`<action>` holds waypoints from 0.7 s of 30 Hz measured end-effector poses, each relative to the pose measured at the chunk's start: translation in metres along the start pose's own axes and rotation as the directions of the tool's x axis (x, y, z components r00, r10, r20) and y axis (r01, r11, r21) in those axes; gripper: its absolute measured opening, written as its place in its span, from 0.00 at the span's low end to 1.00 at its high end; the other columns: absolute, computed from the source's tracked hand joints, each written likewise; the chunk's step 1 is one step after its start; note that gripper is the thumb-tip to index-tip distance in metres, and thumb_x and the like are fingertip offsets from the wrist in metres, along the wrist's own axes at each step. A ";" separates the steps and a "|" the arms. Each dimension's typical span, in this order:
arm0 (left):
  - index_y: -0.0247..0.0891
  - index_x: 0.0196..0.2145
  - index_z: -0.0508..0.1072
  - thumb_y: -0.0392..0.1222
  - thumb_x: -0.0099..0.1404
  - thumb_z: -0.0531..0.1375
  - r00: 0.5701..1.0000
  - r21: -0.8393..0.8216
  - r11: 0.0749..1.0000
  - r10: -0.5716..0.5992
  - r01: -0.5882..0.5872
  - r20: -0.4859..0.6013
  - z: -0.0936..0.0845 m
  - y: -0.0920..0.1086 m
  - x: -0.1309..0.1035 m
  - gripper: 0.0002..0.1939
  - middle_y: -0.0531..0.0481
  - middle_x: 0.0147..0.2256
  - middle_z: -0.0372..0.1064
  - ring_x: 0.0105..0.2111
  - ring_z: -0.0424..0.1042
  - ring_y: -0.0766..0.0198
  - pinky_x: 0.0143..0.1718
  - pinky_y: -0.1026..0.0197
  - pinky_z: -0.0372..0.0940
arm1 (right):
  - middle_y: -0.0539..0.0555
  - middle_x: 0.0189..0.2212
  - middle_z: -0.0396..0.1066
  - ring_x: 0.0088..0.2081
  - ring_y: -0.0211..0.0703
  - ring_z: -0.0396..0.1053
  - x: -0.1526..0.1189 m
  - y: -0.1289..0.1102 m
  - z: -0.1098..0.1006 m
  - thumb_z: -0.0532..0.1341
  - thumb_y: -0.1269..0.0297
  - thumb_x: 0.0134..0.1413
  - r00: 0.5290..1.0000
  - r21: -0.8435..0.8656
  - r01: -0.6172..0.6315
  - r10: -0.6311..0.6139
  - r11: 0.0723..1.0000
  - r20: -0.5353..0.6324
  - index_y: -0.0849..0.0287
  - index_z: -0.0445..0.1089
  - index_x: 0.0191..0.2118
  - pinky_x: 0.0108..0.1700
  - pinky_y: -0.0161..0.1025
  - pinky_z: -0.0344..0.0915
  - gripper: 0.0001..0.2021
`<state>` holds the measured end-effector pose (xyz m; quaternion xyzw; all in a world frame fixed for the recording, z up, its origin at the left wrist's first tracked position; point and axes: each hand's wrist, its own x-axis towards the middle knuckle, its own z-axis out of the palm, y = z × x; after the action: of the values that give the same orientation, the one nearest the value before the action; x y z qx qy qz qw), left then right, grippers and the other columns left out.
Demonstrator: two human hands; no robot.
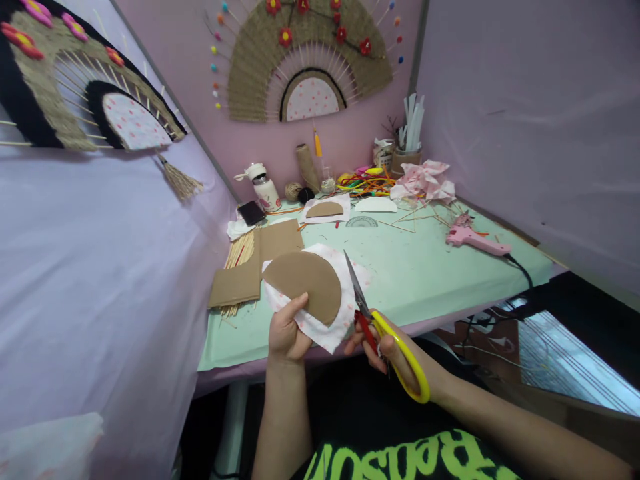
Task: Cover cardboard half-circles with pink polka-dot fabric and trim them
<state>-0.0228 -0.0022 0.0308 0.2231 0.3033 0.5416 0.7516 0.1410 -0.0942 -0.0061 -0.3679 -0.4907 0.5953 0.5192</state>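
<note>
My left hand (pixel 290 329) pinches a brown cardboard half-disc (pixel 310 277) together with a white, pink-spotted piece of fabric (pixel 327 333) lying beneath it. The thumb presses on the cardboard's face, and the fabric sticks out past the curved edge. In my right hand (pixel 383 347) are scissors (pixel 410 367) with yellow and red handles, the fingers through the loops. Their blades (pixel 356 277) point up and away, just right of the fabric's edge, and look closed or nearly so. Both hands are above the near edge of the table.
Folded cardboard (pixel 235 287) and thin sticks (pixel 241 252) lie at the left of the table (pixel 420 267). Behind are another half-disc on fabric (pixel 325 210), a protractor (pixel 362 222) and a white bottle (pixel 265 190). A pink glue gun (pixel 477 240) rests at right, its cord hanging over the edge.
</note>
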 end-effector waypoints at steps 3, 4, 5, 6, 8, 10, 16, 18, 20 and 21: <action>0.40 0.54 0.72 0.28 0.57 0.59 1.000 0.004 1.000 0.005 -0.005 -0.008 0.001 0.001 0.000 0.27 0.47 0.40 0.79 0.48 0.75 0.53 0.61 0.47 0.59 | 0.54 0.31 0.72 0.17 0.28 0.48 0.000 0.003 0.002 0.52 0.29 0.51 1.000 0.034 -0.009 0.008 0.999 0.014 0.56 0.57 0.43 0.19 0.32 0.48 0.32; 0.40 0.54 0.71 0.29 0.57 0.59 1.000 0.006 1.000 0.004 -0.004 -0.008 0.001 0.001 0.000 0.26 0.47 0.41 0.79 0.49 0.75 0.53 0.61 0.47 0.59 | 0.54 0.30 0.72 0.17 0.28 0.47 0.000 0.003 0.003 0.52 0.29 0.51 1.000 0.038 -0.012 0.012 0.999 0.012 0.56 0.56 0.43 0.18 0.32 0.47 0.32; 0.40 0.55 0.71 0.29 0.57 0.59 1.000 0.005 1.000 0.001 -0.001 -0.006 0.000 0.001 0.000 0.26 0.47 0.41 0.79 0.49 0.75 0.53 0.62 0.47 0.59 | 0.53 0.29 0.72 0.16 0.28 0.46 0.000 0.003 0.004 0.52 0.29 0.50 1.000 0.036 -0.014 0.014 0.999 0.003 0.56 0.56 0.42 0.18 0.31 0.46 0.32; 0.40 0.55 0.71 0.29 0.57 0.59 1.000 0.003 1.000 -0.003 0.003 -0.002 0.000 0.001 0.000 0.26 0.47 0.41 0.79 0.49 0.75 0.52 0.62 0.46 0.59 | 0.52 0.28 0.71 0.16 0.28 0.46 0.000 0.003 0.004 0.52 0.28 0.50 1.000 0.030 -0.020 0.020 0.999 -0.007 0.56 0.55 0.41 0.18 0.31 0.46 0.32; 0.39 0.54 0.71 0.29 0.57 0.59 1.000 -0.002 1.000 -0.006 0.006 0.007 -0.001 0.000 0.000 0.26 0.47 0.41 0.79 0.49 0.75 0.52 0.62 0.45 0.59 | 0.50 0.25 0.69 0.16 0.28 0.46 0.000 0.003 0.005 0.51 0.27 0.49 0.999 0.010 -0.043 0.043 0.999 -0.029 0.56 0.55 0.39 0.17 0.31 0.46 0.33; 0.40 0.54 0.72 0.29 0.58 0.60 1.000 -0.003 1.000 -0.001 0.001 0.016 -0.002 -0.001 0.001 0.26 0.47 0.42 0.79 0.50 0.74 0.51 0.62 0.45 0.58 | 0.48 0.22 0.67 0.16 0.28 0.46 0.000 0.003 0.005 0.51 0.27 0.49 0.997 -0.007 -0.068 0.068 0.998 -0.041 0.56 0.55 0.38 0.17 0.31 0.45 0.32; 0.41 0.54 0.72 0.29 0.58 0.59 1.000 -0.012 1.000 0.005 -0.005 0.014 -0.001 -0.005 0.002 0.26 0.48 0.41 0.79 0.48 0.75 0.52 0.61 0.44 0.59 | 0.43 0.18 0.62 0.15 0.28 0.46 0.002 0.007 0.004 0.52 0.29 0.51 0.995 0.007 -0.074 0.074 0.997 -0.067 0.56 0.56 0.39 0.17 0.30 0.44 0.31; 0.41 0.55 0.72 0.29 0.58 0.59 1.000 -0.021 1.000 0.003 -0.003 0.012 0.000 -0.006 0.002 0.26 0.48 0.41 0.79 0.48 0.76 0.52 0.61 0.44 0.59 | 0.44 0.20 0.62 0.16 0.29 0.45 0.002 0.008 0.003 0.51 0.28 0.50 0.996 0.024 -0.059 0.060 0.998 -0.066 0.56 0.56 0.40 0.18 0.31 0.44 0.32; 0.42 0.55 0.72 0.29 0.59 0.59 1.000 -0.021 1.000 -0.002 0.002 0.013 0.001 -0.007 0.003 0.26 0.48 0.41 0.79 0.48 0.75 0.52 0.61 0.44 0.59 | 0.46 0.25 0.62 0.18 0.31 0.47 0.002 0.008 0.001 0.50 0.27 0.49 0.997 0.007 -0.025 0.026 1.000 -0.067 0.56 0.57 0.41 0.21 0.34 0.47 0.33; 0.42 0.55 0.71 0.29 0.59 0.59 1.000 -0.020 1.000 -0.004 0.004 0.014 0.001 -0.007 0.002 0.26 0.48 0.42 0.79 0.49 0.75 0.52 0.61 0.44 0.59 | 0.48 0.27 0.63 0.20 0.32 0.49 0.002 0.008 0.000 0.51 0.27 0.49 0.998 -0.005 -0.016 0.016 1.000 -0.065 0.55 0.58 0.41 0.23 0.35 0.49 0.33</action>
<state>-0.0168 -0.0020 0.0266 0.2187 0.2932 0.5415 0.7569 0.1386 -0.0923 -0.0141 -0.3924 -0.4722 0.5857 0.5291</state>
